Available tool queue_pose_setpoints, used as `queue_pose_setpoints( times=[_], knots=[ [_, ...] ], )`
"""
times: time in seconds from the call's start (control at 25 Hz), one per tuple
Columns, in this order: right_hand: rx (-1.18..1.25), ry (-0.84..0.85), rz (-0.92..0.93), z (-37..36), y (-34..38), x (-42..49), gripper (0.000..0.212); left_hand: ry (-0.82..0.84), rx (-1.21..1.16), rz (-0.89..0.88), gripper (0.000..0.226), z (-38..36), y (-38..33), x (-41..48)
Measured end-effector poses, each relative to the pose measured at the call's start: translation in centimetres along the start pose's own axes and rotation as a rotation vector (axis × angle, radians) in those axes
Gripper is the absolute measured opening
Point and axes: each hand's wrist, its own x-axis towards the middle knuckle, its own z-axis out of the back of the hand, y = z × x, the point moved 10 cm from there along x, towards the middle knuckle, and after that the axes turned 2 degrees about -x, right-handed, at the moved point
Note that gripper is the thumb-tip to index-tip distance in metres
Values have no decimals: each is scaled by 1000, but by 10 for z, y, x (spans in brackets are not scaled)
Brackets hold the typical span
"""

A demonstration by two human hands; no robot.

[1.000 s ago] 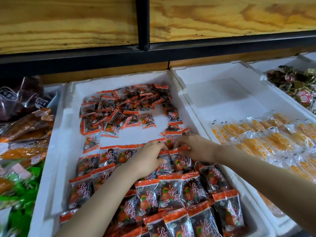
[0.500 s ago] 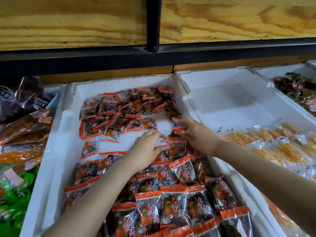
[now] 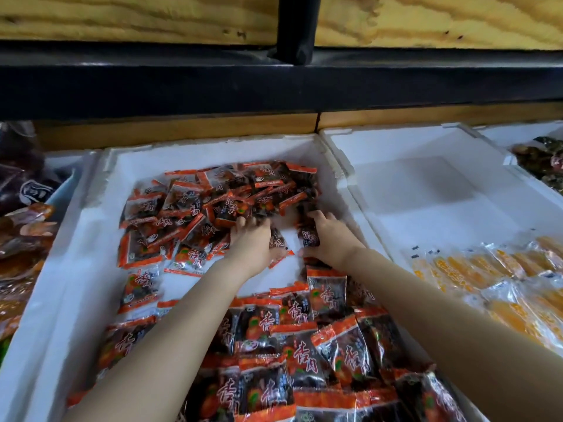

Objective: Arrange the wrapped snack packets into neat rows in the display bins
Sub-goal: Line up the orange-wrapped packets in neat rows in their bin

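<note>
Wrapped snack packets, orange-edged with dark glossy film and white lettering (image 3: 327, 295): we find them all in one white foam display bin (image 3: 76, 239), in two groups. Near group: overlapping rows at the front of the bin, roughly aligned. Far group: a loose heap (image 3: 213, 205) against the back wall, packets lying at every angle. Between the two runs a bare strip of foam floor.

Left hand (image 3: 253, 242): at the heap's near edge, fingers among the packets. Motion blur keeps us from telling whether it grips anything.

Right hand (image 3: 332, 236): just beside the left, thumb and fingers seemingly pinching a single dark packet (image 3: 309, 236) (blurred, so we log this with reserve).

Change noted: a second ago both hands worked at the last finished row; they have since crossed the bare strip to the heap. We judge that row done and fresh stock being fetched for the next, with roughly half the bin still unsorted.

Adjacent: second white foam bin (image 3: 426, 193), with yellow clear-wrapped packets (image 3: 502, 284) at its front; black metal shelf rail (image 3: 182, 83) above.
</note>
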Motion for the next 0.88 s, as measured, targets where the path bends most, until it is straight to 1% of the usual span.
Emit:
queue_pose_setpoints(
  times=[0.04,0.08,0.12,0.2,0.24,0.36,0.4,0.48,0.56,0.64,0.68,0.8,0.88],
  knots=[
    [-1,1,-18,0,-2,1,86,25,-8,21,79,-1,1,0],
    [-25,1,-42,0,-4,1,88,35,-62,28,82,-1,1,-1],
    [-65,5,-70,-2,-5,1,89,23,-161,20,81,1,1,-2],
    [-112,19,-121,-5,-4,0,89,-24,-362,2,67,7,-1,-10],
    [-74,11,-136,-5,-3,0,84,-58,-407,4,59,11,0,-14],
    [222,-85,-121,5,2,0,62,-168,-567,49,41,25,12,-27],
    [273,-128,-92,13,6,-1,56,-194,-645,69,37,30,16,-32],
    [330,-222,-18,35,13,-5,50,-246,-803,92,28,38,21,-42],
    [484,-286,11,62,13,-16,45,-318,-908,74,22,52,20,-52],
    [688,-282,-11,80,2,-31,36,-379,-939,69,31,65,17,-64],
    [780,-263,-18,86,-5,-40,28,-382,-965,73,33,67,15,-68],
    [941,-164,-18,89,-19,-69,15,-272,-1104,16,17,62,-7,-80],
    [977,-120,-9,90,-23,-86,8,-225,-1097,-19,12,59,-22,-91]
  ],
)
